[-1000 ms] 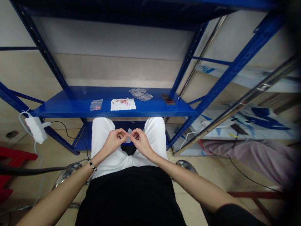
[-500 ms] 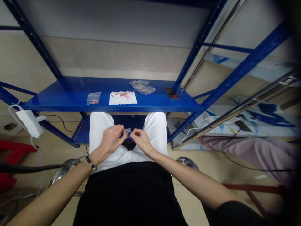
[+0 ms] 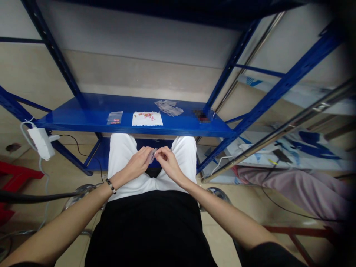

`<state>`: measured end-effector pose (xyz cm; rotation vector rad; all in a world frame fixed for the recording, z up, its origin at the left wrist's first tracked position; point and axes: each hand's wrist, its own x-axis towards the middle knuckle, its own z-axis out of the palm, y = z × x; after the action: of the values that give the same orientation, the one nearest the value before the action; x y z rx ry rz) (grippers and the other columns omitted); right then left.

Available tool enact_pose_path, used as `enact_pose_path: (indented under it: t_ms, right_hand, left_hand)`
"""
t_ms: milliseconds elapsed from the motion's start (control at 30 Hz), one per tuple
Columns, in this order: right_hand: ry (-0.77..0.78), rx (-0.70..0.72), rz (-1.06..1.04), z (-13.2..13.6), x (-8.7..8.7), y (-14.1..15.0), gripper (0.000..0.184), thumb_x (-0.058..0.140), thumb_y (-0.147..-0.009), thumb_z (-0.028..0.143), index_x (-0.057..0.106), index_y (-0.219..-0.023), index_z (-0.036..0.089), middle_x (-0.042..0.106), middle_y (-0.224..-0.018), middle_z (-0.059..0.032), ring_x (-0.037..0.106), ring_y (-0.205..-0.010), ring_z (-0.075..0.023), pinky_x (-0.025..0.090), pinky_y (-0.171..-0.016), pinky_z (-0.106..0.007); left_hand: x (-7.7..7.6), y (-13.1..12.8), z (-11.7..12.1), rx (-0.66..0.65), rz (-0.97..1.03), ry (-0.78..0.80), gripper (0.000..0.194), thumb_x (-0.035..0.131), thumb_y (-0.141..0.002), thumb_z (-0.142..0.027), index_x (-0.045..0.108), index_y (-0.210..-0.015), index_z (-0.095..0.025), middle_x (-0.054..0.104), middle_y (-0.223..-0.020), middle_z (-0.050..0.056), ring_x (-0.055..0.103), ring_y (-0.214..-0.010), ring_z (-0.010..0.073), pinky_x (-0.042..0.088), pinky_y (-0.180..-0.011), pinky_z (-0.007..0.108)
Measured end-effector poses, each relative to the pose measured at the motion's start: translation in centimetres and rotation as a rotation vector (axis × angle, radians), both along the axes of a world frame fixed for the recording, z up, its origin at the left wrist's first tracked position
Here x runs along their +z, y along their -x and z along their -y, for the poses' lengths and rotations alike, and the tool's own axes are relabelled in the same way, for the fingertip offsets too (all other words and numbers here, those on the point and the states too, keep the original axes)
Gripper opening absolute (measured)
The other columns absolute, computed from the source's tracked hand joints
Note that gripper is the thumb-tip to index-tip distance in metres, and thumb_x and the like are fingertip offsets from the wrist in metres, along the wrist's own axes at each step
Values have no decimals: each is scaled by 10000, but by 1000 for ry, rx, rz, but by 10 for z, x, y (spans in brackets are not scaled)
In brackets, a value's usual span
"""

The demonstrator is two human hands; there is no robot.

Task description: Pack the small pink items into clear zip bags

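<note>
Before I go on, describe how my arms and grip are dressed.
Your left grip and right grip are ungloved. A beaded bracelet, mostly dark with some pale beads, circles the left wrist; the right wrist is bare. A short black sleeve covers the right upper arm; only a dark edge of the left sleeve shows.

No legible text, no readable labels, brands or numbers

- The left hand (image 3: pixel 139 162) now lies flatter, its fingers straighter than the curled pinch of half a second ago.
- The small clear plastic bag (image 3: pixel 152 156) now stands slanted, nearly edge-on, along the left fingertips.
- The gap between left and right hand (image 3: pixel 168 162) is narrower than half a second ago.
</note>
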<state>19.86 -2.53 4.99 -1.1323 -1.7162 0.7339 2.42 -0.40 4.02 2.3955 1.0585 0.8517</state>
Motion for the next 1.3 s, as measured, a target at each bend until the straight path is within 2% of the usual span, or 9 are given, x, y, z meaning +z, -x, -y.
enact_pose_path:
  t_ms: [100, 233, 367, 567, 667, 833, 1000, 1167, 1300]
  right_hand:
    - [-212, 17, 106, 10, 14, -9, 183, 490, -894, 179, 619, -1020, 208, 574, -995, -73, 541, -951, -208, 448, -854, -353]
    - [-374, 217, 332, 16, 23, -18, 261, 441, -917, 142, 622, -1093, 207, 618, -1095, -99, 546, -1048, -243, 425, -915, -419]
    - [-412, 342, 530, 14, 23, -17, 293, 422, -914, 122, 620, -1122, 179, 640, -1129, -106, 546, -1101, -249, 419, -919, -414]
    - [-333, 447, 663, 20, 26, -12, 375, 463, -885, 116, 573, -1236, 184, 606, -1222, -120, 528, -1166, -245, 417, -942, -394]
    - [-318, 442, 798, 24, 14, -8, 331, 485, -881, 136, 594, -1193, 146, 630, -1150, -147, 561, -1088, -257, 429, -913, -390]
    - [-284, 432, 980, 22, -21, 2, 235, 499, -872, 137, 679, -1019, 106, 689, -964, -149, 604, -970, -268, 428, -913, -403]
    - [-261, 355, 993, 12, -24, 8, 241, 491, -878, 148, 679, -1021, 100, 692, -952, -142, 613, -923, -279, 453, -847, -412]
    - [-244, 410, 1002, 9, -7, 1, 242, 544, -856, 197, 670, -1044, 110, 698, -992, -134, 623, -943, -271, 463, -863, -381]
    - [-292, 499, 1007, -16, 16, -3, 142, 581, -846, 227, 688, -861, 135, 709, -872, -110, 636, -855, -244, 458, -835, -351]
  left_hand:
    - [4, 0, 4, 51, 48, 106, 204, 458, -912, -204, 520, -1106, -213, 611, -977, 52, 584, -904, 213, 459, -802, 325]
    - [8, -2, 8, 1, 54, 150, 245, 461, -880, -170, 514, -1113, -221, 618, -1014, 46, 589, -935, 214, 452, -829, 323]
    - [7, 0, 5, -50, 8, 65, 271, 457, -836, -137, 519, -1092, -202, 612, -1034, 67, 571, -963, 228, 448, -857, 344]
    - [10, 9, -4, -119, -232, -168, 200, 485, -842, -164, 538, -1034, -178, 589, -995, 93, 539, -968, 258, 432, -891, 398]
    - [10, 4, -2, -206, -341, -279, 171, 474, -860, -151, 544, -1016, -159, 584, -982, 111, 523, -982, 273, 417, -914, 420]
    - [-1, -14, 9, -261, -454, -371, 128, 429, -920, -156, 547, -968, -156, 588, -906, 111, 516, -887, 268, 428, -837, 411]
    - [-4, -18, 7, -227, -433, -275, 195, 543, -847, -155, 533, -1040, -175, 618, -958, 86, 551, -906, 254, 422, -838, 387]
    - [-7, -15, -1, -237, -297, -129, 163, 600, -792, -176, 544, -945, -194, 646, -901, 56, 596, -852, 239, 417, -808, 371]
    - [-6, -16, -26, -245, -90, 25, 67, 565, -796, -179, 505, -814, -204, 624, -812, 25, 589, -742, 194, 411, -669, 289]
